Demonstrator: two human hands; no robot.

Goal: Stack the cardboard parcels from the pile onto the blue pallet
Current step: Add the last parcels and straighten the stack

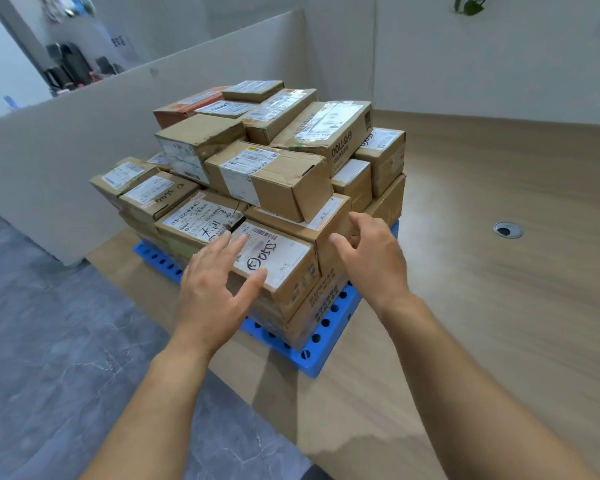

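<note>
Several cardboard parcels stand stacked in layers on the blue pallet (329, 318), which lies on the wooden floor. At the near corner sits a parcel with a white label and handwriting (284, 263). My left hand (215, 282) hovers over its near left edge, fingers spread and straight, holding nothing. My right hand (371, 254) is at the right side of the same corner, fingers relaxed and spread, close to the neighbouring parcel (329, 223) but not gripping it. A large parcel marked DOLL (329, 133) lies on top at the back right.
A low grey partition wall (66, 161) runs behind and left of the stack. Grey stone tiles (49, 358) lie at the left, wooden floor (499, 306) at the right with a round metal floor socket (507, 230). No loose pile of parcels is in view.
</note>
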